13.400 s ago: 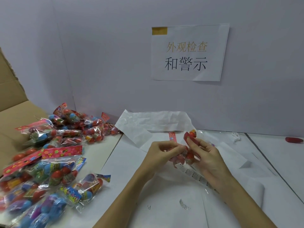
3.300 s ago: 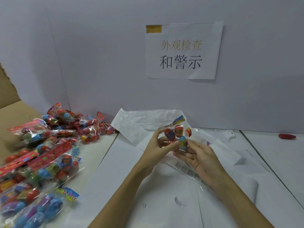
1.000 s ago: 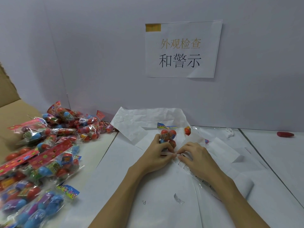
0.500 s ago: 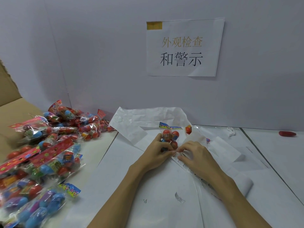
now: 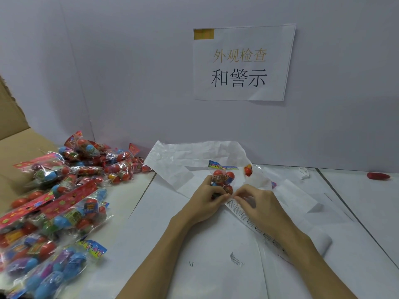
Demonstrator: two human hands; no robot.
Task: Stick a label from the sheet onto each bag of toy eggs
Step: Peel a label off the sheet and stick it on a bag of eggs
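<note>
A small clear bag of toy eggs (image 5: 223, 179) with a blue header card lies on the white paper in front of me. My left hand (image 5: 207, 201) grips its lower end. My right hand (image 5: 257, 203) pinches the top end of the label sheet (image 5: 248, 216), a long strip printed with black warning text that runs down under my right wrist. The two hands' fingertips meet just below the eggs. Whether a label has come free of the strip is hidden by my fingers.
A heap of egg bags (image 5: 56, 201) covers the table's left side beside a cardboard box (image 5: 13, 147). Another egg (image 5: 248, 170) in clear film lies behind my right hand. Crumpled white paper (image 5: 194, 156) lies by the wall; a red object (image 5: 378, 175) sits far right.
In the last second the hands have stayed together at the top of the label strip with almost no movement. Earlier the bag was held up in the air; now it rests low on the paper.
</note>
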